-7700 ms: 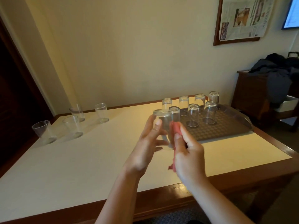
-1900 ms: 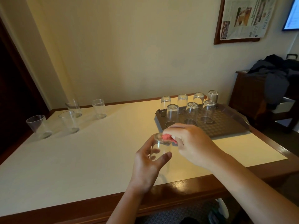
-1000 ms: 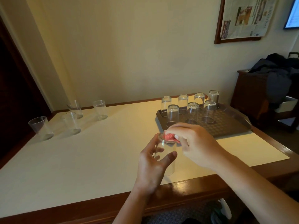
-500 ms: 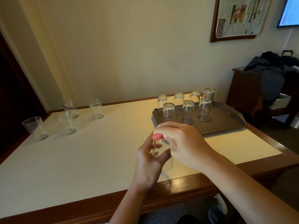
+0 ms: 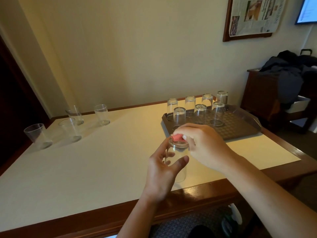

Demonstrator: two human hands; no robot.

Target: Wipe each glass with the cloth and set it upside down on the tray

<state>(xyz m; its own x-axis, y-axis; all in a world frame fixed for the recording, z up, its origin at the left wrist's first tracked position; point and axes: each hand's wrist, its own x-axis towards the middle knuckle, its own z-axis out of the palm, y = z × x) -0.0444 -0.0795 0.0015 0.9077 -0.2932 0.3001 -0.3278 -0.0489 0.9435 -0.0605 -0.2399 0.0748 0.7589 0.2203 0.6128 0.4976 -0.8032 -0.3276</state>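
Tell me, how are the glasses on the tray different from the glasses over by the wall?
The glasses on the tray stand upside down in two neat rows on the brown tray. The glasses by the wall stand right way up, loosely scattered on the bare table. There are seven on the tray, four by the wall. All are clear, empty tumblers.

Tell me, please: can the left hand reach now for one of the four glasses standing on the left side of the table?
Probably not yet. The path over the table to the four glasses looks free, but the left hand grips the glass that the right hand wipes with the cloth.
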